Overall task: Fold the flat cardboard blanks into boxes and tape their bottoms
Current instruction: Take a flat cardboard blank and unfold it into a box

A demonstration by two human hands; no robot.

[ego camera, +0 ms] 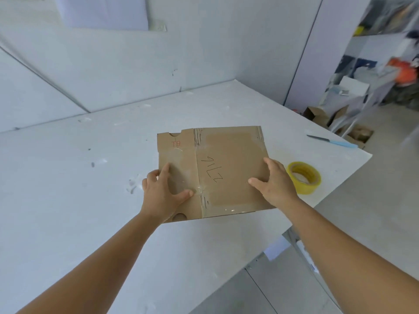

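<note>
A flat brown cardboard blank (229, 159) lies on the white table (68, 189), with black handwriting in its middle, old clear tape along its fold line and a red "T9" print near its far left corner. My left hand (162, 191) holds its left edge, thumb on top and fingers curled at the edge. My right hand (273, 180) grips its right edge, thumb lying across the top face. A yellow roll of tape (303, 177) sits on the table just right of my right hand.
A blue-handled knife (333, 141) lies near the table's far right corner. The table's right edge runs diagonally close to the tape. Open cardboard boxes (353, 130) stand on the floor beyond it, before cluttered shelves. White walls close off the back and left.
</note>
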